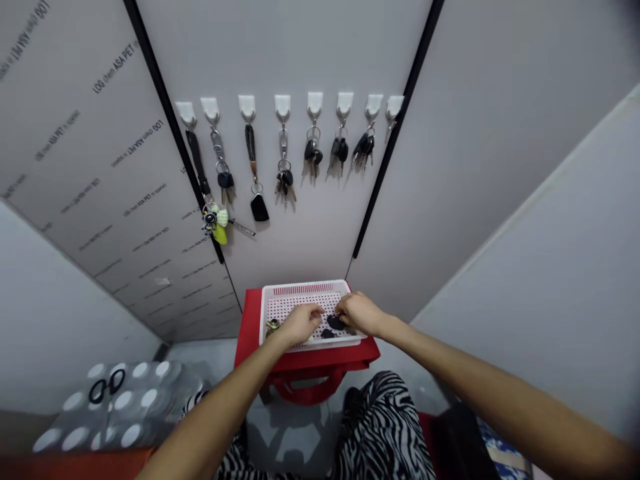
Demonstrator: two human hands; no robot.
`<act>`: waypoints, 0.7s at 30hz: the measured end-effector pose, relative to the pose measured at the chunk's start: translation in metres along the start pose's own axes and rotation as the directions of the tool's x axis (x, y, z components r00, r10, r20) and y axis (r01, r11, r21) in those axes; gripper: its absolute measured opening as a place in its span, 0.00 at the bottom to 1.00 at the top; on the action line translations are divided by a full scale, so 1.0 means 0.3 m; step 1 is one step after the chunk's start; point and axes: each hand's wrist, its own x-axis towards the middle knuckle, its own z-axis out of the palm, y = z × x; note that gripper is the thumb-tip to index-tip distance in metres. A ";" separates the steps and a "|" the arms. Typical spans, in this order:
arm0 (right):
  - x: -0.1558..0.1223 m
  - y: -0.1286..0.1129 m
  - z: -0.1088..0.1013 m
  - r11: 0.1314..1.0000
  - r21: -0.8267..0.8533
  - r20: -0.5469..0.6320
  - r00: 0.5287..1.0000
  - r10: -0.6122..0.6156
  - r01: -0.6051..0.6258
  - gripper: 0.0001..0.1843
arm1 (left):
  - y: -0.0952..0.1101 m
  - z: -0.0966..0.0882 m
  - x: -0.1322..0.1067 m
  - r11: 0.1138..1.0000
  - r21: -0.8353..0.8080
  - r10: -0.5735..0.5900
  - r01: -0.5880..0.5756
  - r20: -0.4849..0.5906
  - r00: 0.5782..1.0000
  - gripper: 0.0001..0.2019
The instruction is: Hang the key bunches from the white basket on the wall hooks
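A white perforated basket [306,287] rests on a red surface in front of me. My left hand [303,321] hovers over its middle, fingers loosely bent with a gap to the thumb and nothing visible between them. My right hand [361,312] reaches over the basket's right end. Its bent fingers are closed at a bunch of dark keys [336,323]; the fingertips are partly hidden. Just left of that bunch lies another small black key piece [327,333]. A greenish-gold trinket [273,325] sits at the basket's left end, partly behind my left forearm.
Above, white hooks [283,105] line the wall, most with key sets such as a black fob on a strap [259,207] and a keyring with a charm [215,223]. Black-handled scissors [107,387] lie on packed bottles [135,407] at lower left. A red strap [310,393] hangs in front.
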 end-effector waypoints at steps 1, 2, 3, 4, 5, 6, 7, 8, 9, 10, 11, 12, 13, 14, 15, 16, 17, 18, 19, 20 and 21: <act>0.002 -0.003 0.002 0.999 -0.034 -0.013 1.000 -0.002 0.002 0.09 | -0.001 0.004 -0.002 1.000 0.022 -0.012 0.011 0.011 1.000 0.13; 0.004 -0.005 0.004 0.998 -0.058 -0.025 1.000 -0.015 0.013 0.09 | -0.003 0.007 -0.002 0.999 0.039 -0.024 0.024 0.020 0.999 0.13; 0.006 -0.008 0.008 0.997 -0.075 -0.034 0.999 -0.031 0.028 0.09 | -0.004 0.010 -0.002 0.998 0.052 -0.038 0.037 0.029 0.999 0.13; 0.007 -0.010 0.011 0.996 -0.083 -0.040 0.999 -0.034 0.030 0.09 | -0.005 0.012 -0.002 0.997 0.061 -0.051 0.048 0.036 0.998 0.13; 0.007 -0.012 0.015 0.996 -0.086 -0.045 0.998 -0.036 0.032 0.09 | -0.005 0.013 -0.001 0.996 0.067 -0.062 0.059 0.042 0.997 0.13; 0.008 -0.013 0.018 0.996 -0.083 -0.050 0.998 -0.035 0.031 0.09 | -0.006 0.015 0.000 0.995 0.071 -0.072 0.069 0.045 0.996 0.13; 0.009 -0.013 0.019 0.997 -0.079 -0.060 0.998 -0.025 0.020 0.10 | -0.006 0.016 0.001 0.994 0.074 -0.080 0.077 0.048 0.996 0.13; 0.010 -0.012 0.019 0.997 -0.075 -0.078 0.997 -0.008 0.003 0.10 | -0.005 0.017 0.003 0.994 0.075 -0.087 0.083 0.047 0.995 0.13; 0.012 -0.011 0.018 0.997 -0.072 -0.099 0.995 0.012 -0.019 0.10 | -0.004 0.018 0.004 0.993 0.075 -0.093 0.089 0.045 0.995 0.13; 0.014 -0.009 0.016 0.997 -0.072 -0.117 0.993 0.031 -0.039 0.11 | -0.003 0.018 0.006 0.993 0.075 -0.098 0.095 0.043 0.994 0.14; 0.018 -0.008 0.015 0.996 -0.077 -0.129 0.991 0.043 -0.053 0.10 | -0.002 0.018 0.007 0.993 0.072 -0.100 0.097 0.043 0.994 0.14; 0.021 -0.008 0.015 0.995 -0.087 -0.132 0.990 0.044 -0.056 0.10 | -0.002 0.018 0.009 0.993 0.069 -0.102 0.099 0.043 0.994 0.14; 0.024 -0.008 0.016 0.994 -0.100 -0.126 0.991 0.039 -0.052 0.10 | -0.002 0.019 0.009 0.992 0.067 -0.106 0.103 0.045 0.993 0.14; 0.027 -0.010 0.019 0.993 -0.110 -0.117 0.993 0.033 -0.046 0.10 | -0.003 0.020 0.009 0.992 0.065 -0.111 0.108 0.048 0.993 0.14; 0.029 -0.012 0.023 0.993 -0.112 -0.113 0.993 0.031 -0.043 0.10 | -0.005 0.022 0.008 0.991 0.060 -0.119 0.116 0.052 0.992 0.14; 0.029 -0.013 0.027 0.994 -0.101 -0.112 0.993 0.033 -0.045 0.11 | -0.007 0.025 0.007 0.991 0.051 -0.127 0.124 0.053 0.990 0.14; 0.029 -0.014 0.028 0.996 -0.070 -0.112 0.993 0.040 -0.048 0.11 | -0.009 0.028 0.006 0.991 0.036 -0.130 0.128 0.051 0.990 0.14; 0.027 -0.013 0.027 0.999 -0.018 -0.113 0.992 0.047 -0.049 0.11 | -0.010 0.030 0.006 0.992 0.013 -0.126 0.126 0.039 0.991 0.14; 0.026 -0.009 0.020 0.998 0.052 -0.115 0.992 0.052 -0.047 0.10 | -0.008 0.032 0.008 0.992 -0.021 -0.120 0.120 0.018 0.993 0.15; 0.025 -0.003 0.008 0.990 0.137 -0.118 0.992 0.055 -0.038 0.10 | -0.003 0.033 0.013 0.992 -0.065 -0.111 0.111 -0.010 0.994 0.15; 0.024 0.005 -0.011 0.972 0.233 -0.126 0.990 0.058 -0.027 0.09 | 0.008 0.031 0.022 0.989 -0.116 -0.094 0.089 -0.038 0.995 0.16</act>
